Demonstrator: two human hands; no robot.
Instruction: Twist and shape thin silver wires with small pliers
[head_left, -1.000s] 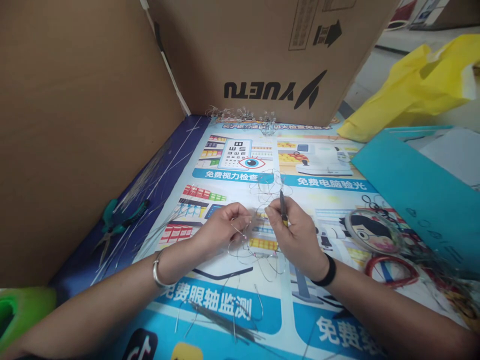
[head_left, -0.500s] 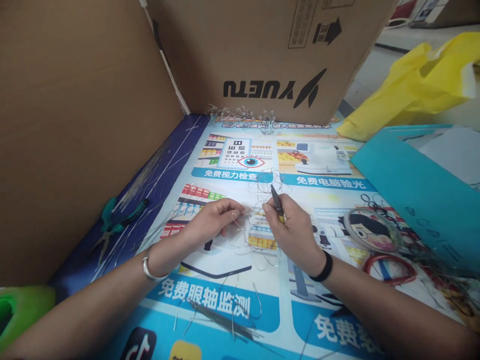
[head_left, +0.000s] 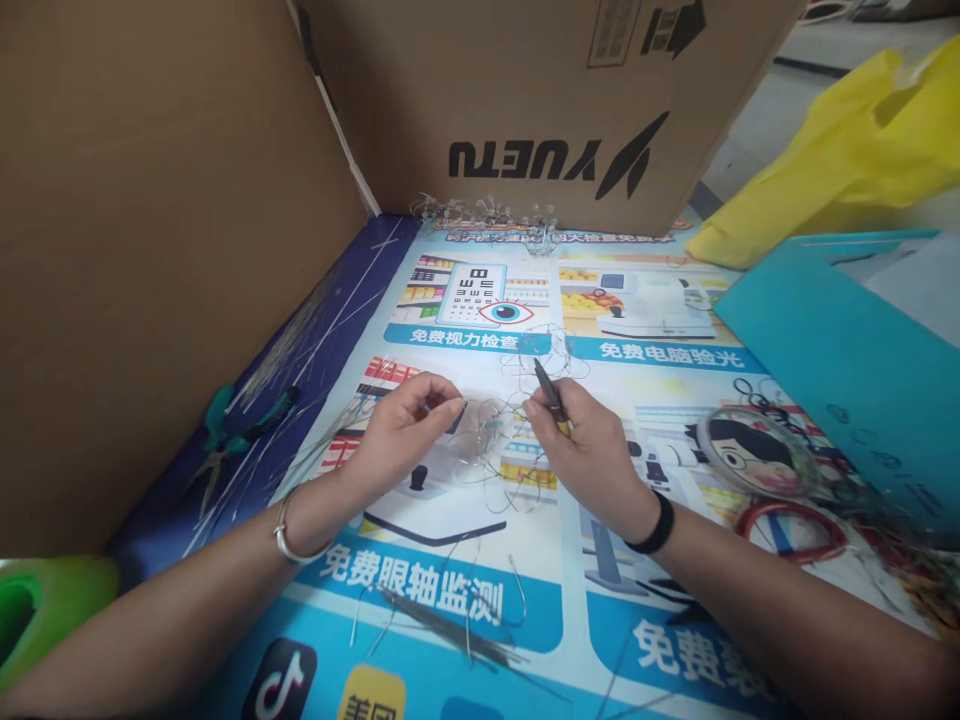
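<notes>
Between my hands is a shape of thin bent wire (head_left: 491, 452), its loops lying over the printed sheet. My left hand (head_left: 409, 425), with a silver bangle at the wrist, is to the left of these loops. Its thumb and index finger are pinched together; whatever they hold is too fine to make out. My right hand (head_left: 589, 435) grips a slim, dark, pointed tool (head_left: 551, 390) with yellow on its handle, tip pointing up and away. Its thumb and fingertip meet at the wire's right side. Another looped wire piece (head_left: 551, 348) lies just beyond.
Teal-handled pliers (head_left: 229, 430) and straight wires (head_left: 281, 345) lie at left. Cut wires (head_left: 442, 625) rest in front. Cardboard (head_left: 525, 90) walls the back and left. A round clear case (head_left: 750, 455), red coil (head_left: 795, 530), teal folder (head_left: 832, 340) and yellow bag (head_left: 817, 160) stand right.
My left hand has drawn slightly left and up, away from the wire loops, which now show more fully. My right hand keeps the pointed tool. The view has shifted a little.
</notes>
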